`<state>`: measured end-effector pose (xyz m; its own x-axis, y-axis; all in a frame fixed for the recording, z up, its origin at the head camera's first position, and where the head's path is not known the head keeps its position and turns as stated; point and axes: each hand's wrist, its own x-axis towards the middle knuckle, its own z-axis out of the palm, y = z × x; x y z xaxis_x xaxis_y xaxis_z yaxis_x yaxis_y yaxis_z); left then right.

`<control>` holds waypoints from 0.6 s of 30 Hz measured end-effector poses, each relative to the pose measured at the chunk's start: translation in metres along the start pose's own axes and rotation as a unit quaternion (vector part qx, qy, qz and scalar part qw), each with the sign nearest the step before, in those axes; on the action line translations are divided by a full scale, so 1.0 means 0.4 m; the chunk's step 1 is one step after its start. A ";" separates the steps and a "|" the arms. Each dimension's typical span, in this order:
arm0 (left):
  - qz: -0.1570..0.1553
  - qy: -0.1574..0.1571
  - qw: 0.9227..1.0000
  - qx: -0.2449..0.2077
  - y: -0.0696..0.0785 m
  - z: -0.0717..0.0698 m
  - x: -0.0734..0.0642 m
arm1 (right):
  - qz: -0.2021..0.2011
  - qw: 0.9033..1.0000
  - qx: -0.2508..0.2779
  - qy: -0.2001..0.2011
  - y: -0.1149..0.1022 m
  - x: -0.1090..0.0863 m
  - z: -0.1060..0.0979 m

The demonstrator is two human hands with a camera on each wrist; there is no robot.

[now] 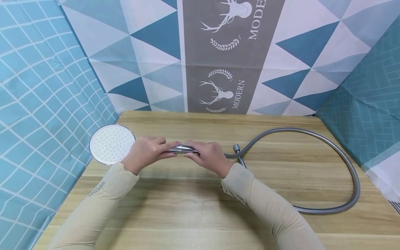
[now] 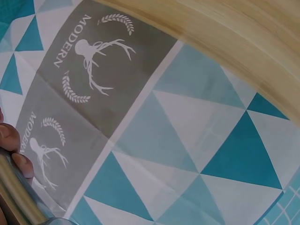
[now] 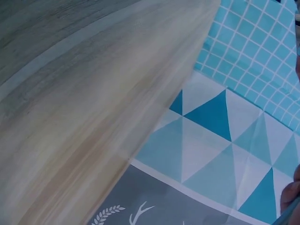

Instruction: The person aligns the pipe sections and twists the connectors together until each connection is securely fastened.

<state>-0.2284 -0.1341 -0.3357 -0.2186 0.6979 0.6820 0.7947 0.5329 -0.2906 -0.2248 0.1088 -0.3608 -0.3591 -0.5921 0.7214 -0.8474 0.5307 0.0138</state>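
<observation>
Gripping shower handle (image 1: 175, 150) with left hand (image 1: 146, 153), pinching hose fitting (image 1: 189, 149) with right hand (image 1: 211, 157) — meeting end to end along a nine-to-three o'clock axis.

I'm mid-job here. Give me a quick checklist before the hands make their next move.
1. Left hand gripping the chrome cylindrical handle of the round white shower head: ok.
2. Right hand holding the tapered chrome fitting: ok.
3. Handle and fitting roughly in line: ok.
4. Connection between them tight: cannot tell.
5. Flexible grey metal hose free of crossings: not ok, it crosses itself near its cylindrical silver end connector.
</observation>
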 end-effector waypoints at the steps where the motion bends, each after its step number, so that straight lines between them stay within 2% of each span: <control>1: -0.001 0.000 1.000 0.001 -0.001 -0.001 0.000 | -0.010 1.000 -0.010 0.011 0.001 -0.001 0.002; 5: -0.001 0.000 1.000 0.000 -0.003 -0.004 0.003 | -0.053 0.996 -0.036 0.059 0.007 -0.007 0.008; 8: -0.001 0.000 1.000 -0.001 -0.003 -0.004 0.003 | -0.070 0.994 -0.039 0.078 0.010 -0.009 0.010; 18: -0.005 -0.005 1.000 -0.003 0.000 -0.006 0.001 | -0.071 0.995 -0.018 0.065 0.008 -0.009 0.008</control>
<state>-0.2274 -0.1349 -0.3337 -0.2317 0.6974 0.6782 0.7954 0.5372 -0.2806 -0.2273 0.1107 -0.3654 -0.1814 -0.5801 0.7941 -0.8704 0.4706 0.1450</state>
